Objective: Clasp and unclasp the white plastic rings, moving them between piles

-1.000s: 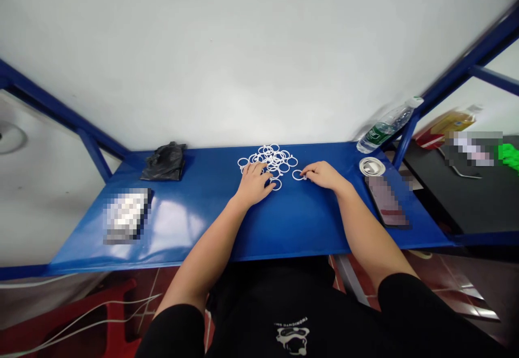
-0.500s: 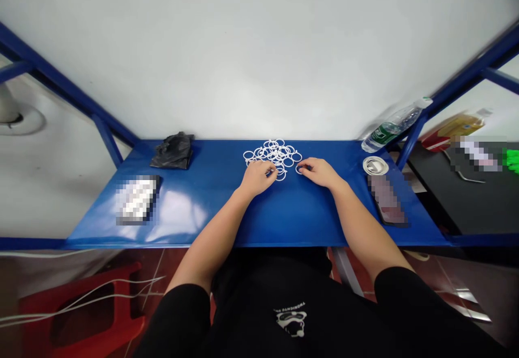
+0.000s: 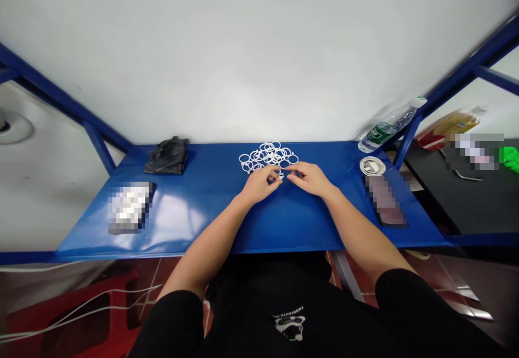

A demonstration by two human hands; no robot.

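Several white curtain rings (image 3: pixel 271 155) with small eyelets lie in an overlapping heap near the back of the blue table (image 3: pixel 203 185). At the front edge of this heap, my left hand (image 3: pixel 263 183) has its thumb and fingers curled in, closed on a white ring (image 3: pixel 281 176) that shows partly at the fingertips. Facing it from the right, my right hand (image 3: pixel 310 178) is bent in a pinch, its fingertips close to the left ones and touching a white ring. The fingers hide much of what each hand holds.
A crumpled black plastic bag (image 3: pixel 167 155) and a blurred-out flat object (image 3: pixel 130 206) lie on the left. To the right are a leaning water bottle (image 3: pixel 385 126), a coiled white cable (image 3: pixel 372 166) and a phone (image 3: pixel 384 201). A white wall (image 3: pixel 251 55) rises behind.
My right hand has moved left toward my left hand, bringing the fingertips close together. My left hand has shifted slightly right and toward me. The whole view has tilted a little.
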